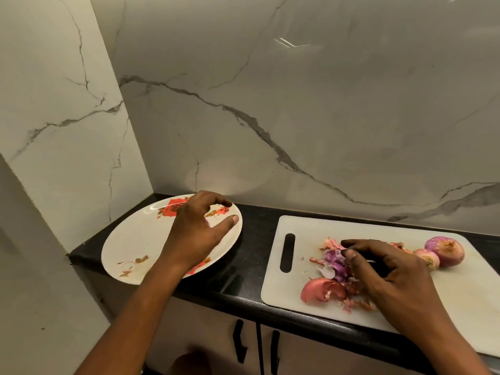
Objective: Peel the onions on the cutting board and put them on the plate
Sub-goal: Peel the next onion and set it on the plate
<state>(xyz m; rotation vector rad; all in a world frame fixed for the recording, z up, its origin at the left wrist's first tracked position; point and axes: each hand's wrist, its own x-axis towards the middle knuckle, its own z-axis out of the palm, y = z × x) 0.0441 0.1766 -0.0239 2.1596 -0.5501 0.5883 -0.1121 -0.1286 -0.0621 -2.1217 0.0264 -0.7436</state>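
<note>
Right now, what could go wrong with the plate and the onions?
1. The plate seems to stick out over the counter edge. A push from the left hand over it might tip it.
2. The two unpeeled onions sit loose on the board and could roll off.
3. Peels by the right hand might get carried to the plate.

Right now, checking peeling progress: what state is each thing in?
Left hand, open, above the plate.
Right hand, on the peels; grip unclear.
Plate, flat on counter.
Onions, two on the board, skins seemingly on.
Peels, loose pile on board.
Cabinet doors, shut.
</note>
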